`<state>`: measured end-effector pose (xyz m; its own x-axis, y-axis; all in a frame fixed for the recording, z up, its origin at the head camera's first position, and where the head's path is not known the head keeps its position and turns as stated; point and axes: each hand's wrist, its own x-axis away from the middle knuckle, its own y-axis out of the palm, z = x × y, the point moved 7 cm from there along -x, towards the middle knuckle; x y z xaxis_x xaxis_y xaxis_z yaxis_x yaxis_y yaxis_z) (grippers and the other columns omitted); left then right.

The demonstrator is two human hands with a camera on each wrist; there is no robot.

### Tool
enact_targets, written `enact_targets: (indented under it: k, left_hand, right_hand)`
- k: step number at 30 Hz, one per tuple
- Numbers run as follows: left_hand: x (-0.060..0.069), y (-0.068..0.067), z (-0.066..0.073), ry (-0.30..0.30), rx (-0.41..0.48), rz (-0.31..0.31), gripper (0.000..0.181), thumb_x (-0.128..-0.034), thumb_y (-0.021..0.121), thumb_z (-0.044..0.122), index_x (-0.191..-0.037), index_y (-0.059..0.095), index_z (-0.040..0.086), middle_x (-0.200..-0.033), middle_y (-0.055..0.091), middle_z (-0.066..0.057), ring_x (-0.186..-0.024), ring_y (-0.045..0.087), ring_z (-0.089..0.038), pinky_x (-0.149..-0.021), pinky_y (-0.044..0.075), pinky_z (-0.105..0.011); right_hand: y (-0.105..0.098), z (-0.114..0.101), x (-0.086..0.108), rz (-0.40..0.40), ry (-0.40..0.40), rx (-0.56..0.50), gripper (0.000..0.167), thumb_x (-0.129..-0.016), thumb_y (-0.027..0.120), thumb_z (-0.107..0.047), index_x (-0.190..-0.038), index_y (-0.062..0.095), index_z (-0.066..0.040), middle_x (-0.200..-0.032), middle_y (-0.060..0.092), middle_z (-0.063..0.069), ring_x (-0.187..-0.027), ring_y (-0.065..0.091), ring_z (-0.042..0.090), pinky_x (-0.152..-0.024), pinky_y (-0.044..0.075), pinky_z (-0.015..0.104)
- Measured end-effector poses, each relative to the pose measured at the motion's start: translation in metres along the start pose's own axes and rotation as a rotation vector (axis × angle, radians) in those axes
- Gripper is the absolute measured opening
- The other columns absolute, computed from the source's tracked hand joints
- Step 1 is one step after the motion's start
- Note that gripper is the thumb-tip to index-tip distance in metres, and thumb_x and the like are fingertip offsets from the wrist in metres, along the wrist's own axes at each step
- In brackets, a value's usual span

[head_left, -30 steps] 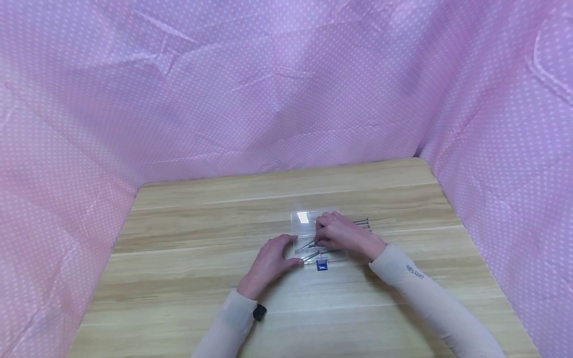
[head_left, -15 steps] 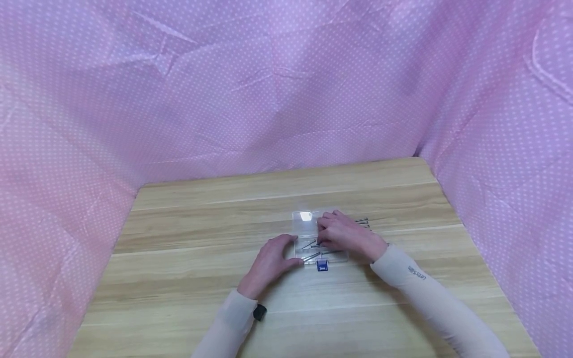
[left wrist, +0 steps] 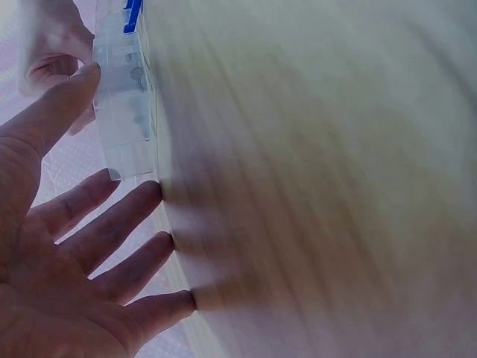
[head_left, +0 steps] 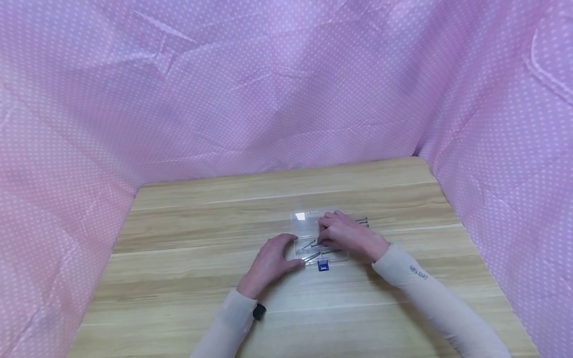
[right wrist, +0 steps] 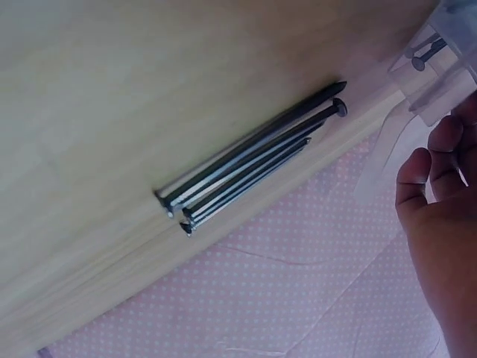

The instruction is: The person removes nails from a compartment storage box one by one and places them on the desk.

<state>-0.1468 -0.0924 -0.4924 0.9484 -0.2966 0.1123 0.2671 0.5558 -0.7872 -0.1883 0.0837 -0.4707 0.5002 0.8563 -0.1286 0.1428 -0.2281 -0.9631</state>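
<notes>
A clear plastic box [head_left: 298,253] with compartments lies with its lid [head_left: 304,224] folded back on the table. Several nails [head_left: 312,257] are inside it. At its left end my left hand [head_left: 270,258] holds the box between thumb and index finger; the other fingertips touch the table in the left wrist view. My right hand [head_left: 340,231] reaches over the box with bent fingers, its fingertips down at a nail in the rear compartment. Whether they pinch that nail is hidden. In the right wrist view the curled right fingers [right wrist: 414,175] are beside the box wall [right wrist: 428,112].
Loose nails [right wrist: 253,153] lie side by side on the wooden table [head_left: 201,233], just right of the box and behind the right hand. A blue tag [head_left: 323,265] sits at the box's front edge. Pink dotted cloth [head_left: 268,99] hangs round the table's back and sides.
The right hand has shifted very slightly right, its fingers staying over the box. The box has slid very slightly right; the left hand keeps its place.
</notes>
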Motion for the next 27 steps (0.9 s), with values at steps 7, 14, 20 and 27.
enact_targets:
  k: [7, 14, 20, 27]
  left_hand:
    - [0.000, 0.001, 0.000, 0.001, -0.003, 0.000, 0.069, -0.0829, 0.086, 0.042, -0.139, 0.061, 0.009, -0.138, 0.063, -0.011, -0.130, 0.057, -0.032, -0.111, 0.045, -0.050]
    - [0.000, 0.000, 0.000, 0.002, 0.007, 0.014, 0.069, -0.0825, 0.087, 0.041, -0.138, 0.061, 0.009, -0.137, 0.064, -0.012, -0.129, 0.057, -0.033, -0.110, 0.046, -0.051]
    - [0.000, 0.001, 0.000, 0.003, 0.014, 0.004, 0.069, -0.0831, 0.087, 0.041, -0.139, 0.061, 0.009, -0.138, 0.064, -0.011, -0.130, 0.057, -0.033, -0.111, 0.045, -0.051]
    - [0.000, 0.001, 0.001, -0.011, 0.011, -0.005, 0.069, -0.0833, 0.086, 0.042, -0.139, 0.061, 0.010, -0.138, 0.063, -0.011, -0.130, 0.056, -0.032, -0.111, 0.045, -0.050]
  right_hand:
    - [0.001, 0.002, 0.003, -0.007, 0.023, -0.023, 0.005, -0.095, 0.076, -0.020, -0.096, 0.081, -0.022, -0.092, 0.054, -0.010, -0.092, 0.050, 0.012, -0.094, 0.048, 0.041]
    - [-0.002, 0.004, 0.003, -0.001, 0.079, -0.096, 0.008, -0.095, 0.077, -0.023, -0.101, 0.082, -0.025, -0.092, 0.052, -0.015, -0.090, 0.047, 0.009, -0.087, 0.045, 0.035]
    - [0.002, -0.003, -0.005, 0.003, 0.004, -0.008, 0.016, -0.093, 0.079, -0.023, -0.108, 0.082, -0.027, -0.094, 0.053, -0.012, -0.091, 0.047, 0.012, -0.083, 0.043, 0.032]
    - [0.004, -0.003, -0.008, -0.013, 0.011, 0.051, 0.022, -0.089, 0.082, -0.016, -0.108, 0.083, -0.027, -0.093, 0.055, -0.011, -0.090, 0.049, 0.014, -0.082, 0.044, 0.033]
